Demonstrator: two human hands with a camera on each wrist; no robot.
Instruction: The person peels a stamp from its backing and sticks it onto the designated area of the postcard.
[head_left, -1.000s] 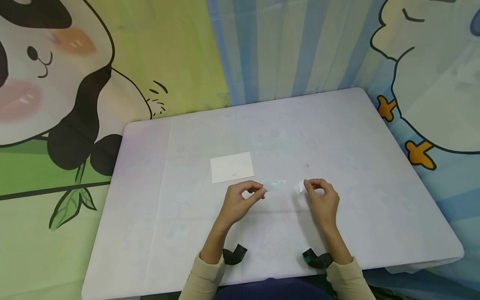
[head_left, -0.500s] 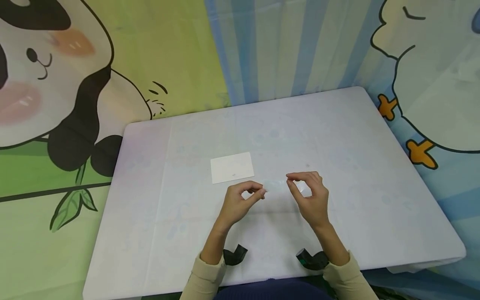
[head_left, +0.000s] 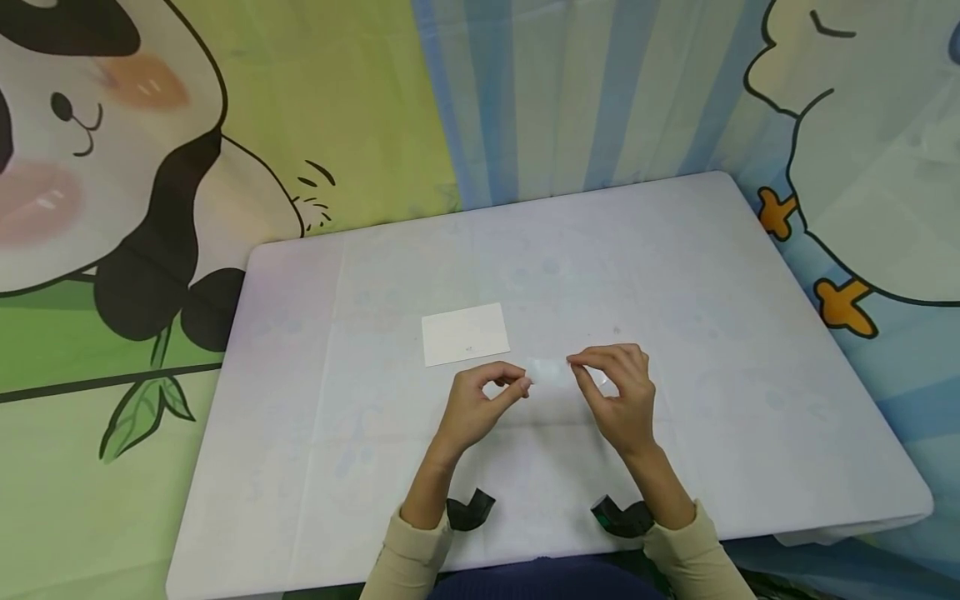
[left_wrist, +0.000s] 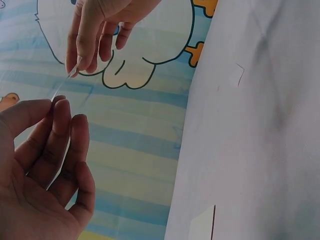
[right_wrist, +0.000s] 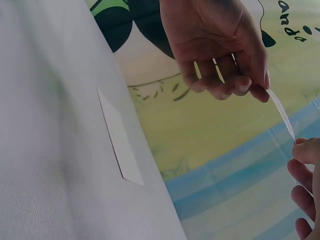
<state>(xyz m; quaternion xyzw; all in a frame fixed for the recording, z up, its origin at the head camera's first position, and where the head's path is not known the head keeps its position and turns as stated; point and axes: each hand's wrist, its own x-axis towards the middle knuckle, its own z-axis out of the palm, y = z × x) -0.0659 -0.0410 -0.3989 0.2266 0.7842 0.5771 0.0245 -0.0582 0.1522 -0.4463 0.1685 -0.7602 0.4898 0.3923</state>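
A thin, clear strip of film is stretched between my two hands above the table. My left hand pinches one end between thumb and index finger, its other fingers loosely bent. At the opposite end, my right hand pinches the strip between thumb and fingertips. Both wrist views show the strip edge-on, as a narrow pale line in the left wrist view and a pale band in the right. Beyond the left hand lies a blank white card. A small clear piece lies on the table near the right hand.
The white cloth-covered table reaches back to a printed curtain with cartoon figures. A black curved wrist mount sits at the left wrist, with another mount at the right.
My right hand has let go of the small clear piece, moved left and taken the strip's free end. The left hand and card have stayed in place.
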